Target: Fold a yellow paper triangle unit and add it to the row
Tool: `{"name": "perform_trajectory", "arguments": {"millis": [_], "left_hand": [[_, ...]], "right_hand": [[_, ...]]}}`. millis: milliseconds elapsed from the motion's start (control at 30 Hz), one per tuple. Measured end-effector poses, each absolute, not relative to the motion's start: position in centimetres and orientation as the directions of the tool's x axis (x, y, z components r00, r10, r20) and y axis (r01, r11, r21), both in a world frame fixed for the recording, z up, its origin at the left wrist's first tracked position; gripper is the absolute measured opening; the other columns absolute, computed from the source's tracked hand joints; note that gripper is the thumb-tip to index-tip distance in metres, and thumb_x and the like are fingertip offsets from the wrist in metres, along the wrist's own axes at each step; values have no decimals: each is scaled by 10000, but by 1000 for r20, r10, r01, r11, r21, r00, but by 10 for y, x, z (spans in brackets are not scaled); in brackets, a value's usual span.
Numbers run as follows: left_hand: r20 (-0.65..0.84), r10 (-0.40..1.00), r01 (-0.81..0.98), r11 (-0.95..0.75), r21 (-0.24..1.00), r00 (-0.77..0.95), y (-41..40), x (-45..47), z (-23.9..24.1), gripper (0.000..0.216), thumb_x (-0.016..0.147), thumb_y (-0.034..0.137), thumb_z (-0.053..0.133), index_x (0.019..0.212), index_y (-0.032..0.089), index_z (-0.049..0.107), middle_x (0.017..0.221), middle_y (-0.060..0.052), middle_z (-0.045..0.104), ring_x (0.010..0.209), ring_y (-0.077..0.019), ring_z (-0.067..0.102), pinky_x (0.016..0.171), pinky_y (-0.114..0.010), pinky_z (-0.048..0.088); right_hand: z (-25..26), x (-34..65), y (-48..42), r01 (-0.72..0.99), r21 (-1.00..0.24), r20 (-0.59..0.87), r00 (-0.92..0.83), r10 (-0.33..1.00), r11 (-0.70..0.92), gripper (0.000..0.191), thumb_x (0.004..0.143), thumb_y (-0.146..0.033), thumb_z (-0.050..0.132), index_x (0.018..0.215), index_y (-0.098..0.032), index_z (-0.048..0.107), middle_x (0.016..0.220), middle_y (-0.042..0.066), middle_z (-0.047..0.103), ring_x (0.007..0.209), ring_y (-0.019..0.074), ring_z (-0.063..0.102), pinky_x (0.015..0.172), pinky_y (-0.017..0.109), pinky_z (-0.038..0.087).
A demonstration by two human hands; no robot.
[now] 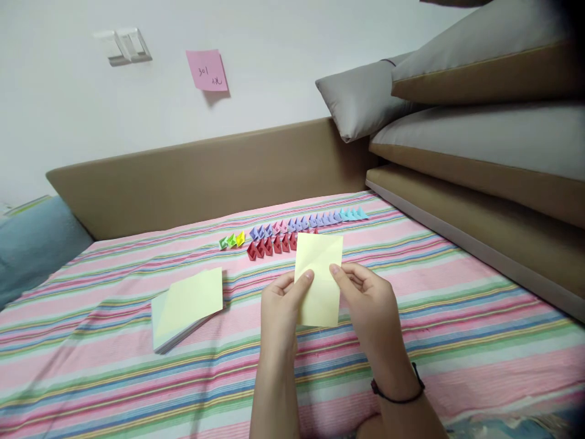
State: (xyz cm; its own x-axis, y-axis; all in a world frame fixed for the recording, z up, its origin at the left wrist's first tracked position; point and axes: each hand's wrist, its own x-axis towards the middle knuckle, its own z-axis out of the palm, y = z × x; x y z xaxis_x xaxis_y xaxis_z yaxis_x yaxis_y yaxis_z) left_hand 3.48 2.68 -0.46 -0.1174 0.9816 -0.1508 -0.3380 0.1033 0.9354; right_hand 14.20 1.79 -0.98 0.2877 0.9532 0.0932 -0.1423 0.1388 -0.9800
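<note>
A pale yellow sheet of paper (pixel 319 299) is held up between both hands, with faint crease lines across it. My left hand (pixel 284 305) pinches its left edge, thumb on the front face. On the right edge, my right hand (pixel 368 299) grips it the same way, and a dark cord bracelet circles that wrist. Behind the sheet stand rows of small folded paper pieces: red ones (pixel 269 246), purple and blue ones (pixel 315 221), and a few green and yellow ones (pixel 232 241). The sheet hides part of the red row.
To the left lies a stack of paper (pixel 189 305) with a yellow sheet on top. Everything rests on a striped cloth (pixel 114 366). A brown backboard (pixel 205 177) runs behind, stacked cushions (pixel 484 137) rise at right, and a blue cushion (pixel 39 247) sits at left.
</note>
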Motion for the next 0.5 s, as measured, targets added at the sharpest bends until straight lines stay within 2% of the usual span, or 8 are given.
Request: {"name": "perform_trajectory", "arguments": {"millis": [167,233,300,367,433,500], "left_hand": [[-90,984,-189,60,980,-155,26,27,-4,349,612,400,789,809,115,744,656,-66,723,554,-194,652,517,-264,498],[-4,985,-36,-3,999,-174,27,23,-6,318,660,401,753,820,126,753,673,-58,727,595,-200,656,515,-247,472],[122,979,194,-90,977,-164,28,19,-9,268,731,395,690,816,150,759,695,-49,731,640,-204,657,534,-242,448],[266,957,466,-186,865,-112,29,17,-11,220,797,345,619,806,177,759,712,-47,734,658,-201,652,573,-249,428],[369,929,691,-259,675,-12,30,16,-13,211,834,265,557,826,190,755,728,-62,738,652,-200,645,606,-264,403],[384,917,806,-309,504,111,30,16,-13,239,846,199,512,878,191,749,730,-80,736,626,-201,634,606,-272,373]], "right_hand": [[-18,144,23,-33,-987,141,280,949,156,274,809,-433,603,848,-167,656,850,94,722,782,242,674,684,339,541],[-21,146,25,151,-960,274,353,894,235,314,814,-382,598,1040,-167,633,1038,123,691,947,271,650,796,400,535],[-21,149,26,414,-834,511,328,795,365,472,801,-294,612,1257,-202,535,1260,134,583,1149,295,550,938,477,469],[-20,152,25,617,-623,694,152,703,481,538,783,-207,620,1307,-247,506,1398,113,466,1301,309,401,1040,525,371],[-18,154,24,707,-458,748,-20,664,538,398,777,-156,619,1161,-261,615,1424,77,449,1357,323,308,1084,563,291],[-18,157,24,733,-394,738,-106,666,554,209,788,-151,614,962,-254,672,1347,57,532,1318,324,359,1097,601,228]]}}
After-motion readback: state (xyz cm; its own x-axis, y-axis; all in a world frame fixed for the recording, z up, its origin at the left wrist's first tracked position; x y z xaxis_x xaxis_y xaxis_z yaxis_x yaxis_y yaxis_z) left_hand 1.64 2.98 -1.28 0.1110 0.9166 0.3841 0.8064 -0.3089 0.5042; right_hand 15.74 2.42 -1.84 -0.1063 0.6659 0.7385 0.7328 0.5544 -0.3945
